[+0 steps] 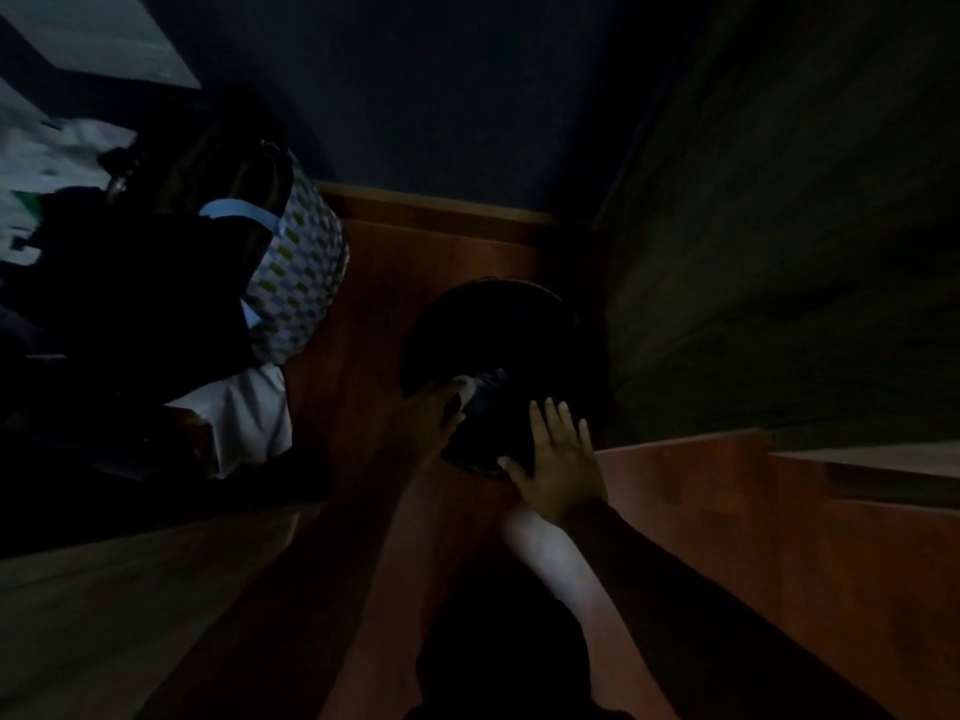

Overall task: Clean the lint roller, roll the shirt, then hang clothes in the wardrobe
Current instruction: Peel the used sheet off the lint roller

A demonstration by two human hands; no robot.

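1. The scene is very dark. A round black bin [498, 356] stands on the reddish-brown wooden floor [415, 262] near a dark blue wall [441, 96].
2. The left hand [436, 413] reaches over the bin's near-left rim, its fingers closed on a small pale, crumpled piece [475, 389], probably a used lint-roller sheet; it sits at the fingertips, above the bin's opening.
3. The right hand [561, 459] lies flat with fingers spread on the bin's near-right edge, gripping nothing.
4. A patterned woven bag [301, 267] stands well to the left.
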